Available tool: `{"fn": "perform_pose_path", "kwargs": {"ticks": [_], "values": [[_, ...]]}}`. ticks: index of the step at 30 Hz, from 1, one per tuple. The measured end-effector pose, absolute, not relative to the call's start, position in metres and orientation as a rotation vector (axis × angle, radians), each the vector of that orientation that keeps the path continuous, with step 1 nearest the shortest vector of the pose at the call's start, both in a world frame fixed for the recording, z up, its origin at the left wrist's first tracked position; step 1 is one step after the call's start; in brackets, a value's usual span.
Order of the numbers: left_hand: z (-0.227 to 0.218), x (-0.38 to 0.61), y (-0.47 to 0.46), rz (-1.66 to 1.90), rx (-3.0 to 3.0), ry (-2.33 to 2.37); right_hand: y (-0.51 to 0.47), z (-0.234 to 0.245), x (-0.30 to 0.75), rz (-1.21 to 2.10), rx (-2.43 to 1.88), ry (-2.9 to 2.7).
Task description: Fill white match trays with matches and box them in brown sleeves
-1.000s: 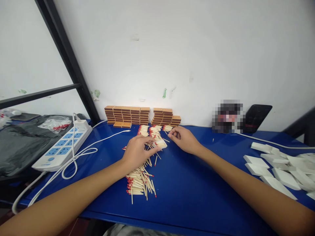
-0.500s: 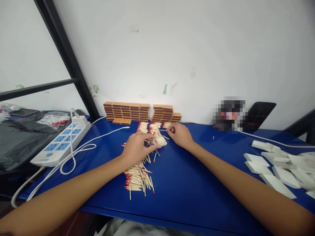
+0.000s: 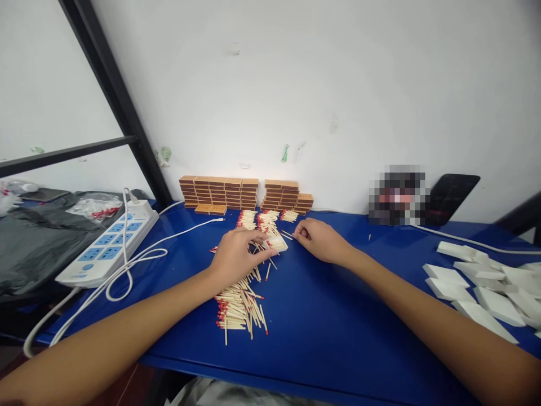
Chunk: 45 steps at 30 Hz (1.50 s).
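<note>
My left hand lies over a long heap of red-tipped matches on the blue table. Its fingertips hold a small white matchbox tray partly filled with matches. My right hand is just right of the tray, fingers curled in a pinch on a few matches at the tray's edge. Small sorted bundles of matches lie just behind the hands.
Stacked brown matchboxes line the wall. Several white trays lie at the right. A white power strip with cables sits left, beside grey plastic bags. A black phone leans on the wall.
My right hand has drawn back slightly from the far bundles toward the tray. My left hand stays on the matches with the tray. The view shifted a little.
</note>
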<state>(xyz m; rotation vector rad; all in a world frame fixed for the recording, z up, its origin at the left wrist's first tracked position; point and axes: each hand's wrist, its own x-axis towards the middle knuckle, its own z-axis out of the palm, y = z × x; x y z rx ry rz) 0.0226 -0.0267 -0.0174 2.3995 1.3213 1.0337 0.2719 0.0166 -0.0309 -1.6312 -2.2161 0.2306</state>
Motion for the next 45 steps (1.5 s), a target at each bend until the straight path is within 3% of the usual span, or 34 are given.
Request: {"fn": "perform_pose_path", "kwargs": {"ticks": [14,20,31,37,45], "values": [[-0.017,0.022,-0.026,1.016,2.428,1.308,0.018,-0.033,0.273,0.232,-1.592,-2.237],[-0.017,0.022,-0.026,1.019,2.416,1.296,0.002,-0.014,0.268,0.193,-1.221,-2.385],[-0.020,0.021,-0.026,1.024,2.470,1.213,-0.009,-0.019,0.253,0.275,-1.044,-2.366],[-0.021,0.022,-0.026,1.019,2.463,1.249,0.027,-0.031,0.269,0.137,-1.278,-2.083],[-0.021,0.022,-0.026,1.029,2.475,1.239,0.054,-0.054,0.275,0.095,-1.383,-2.157]]}}
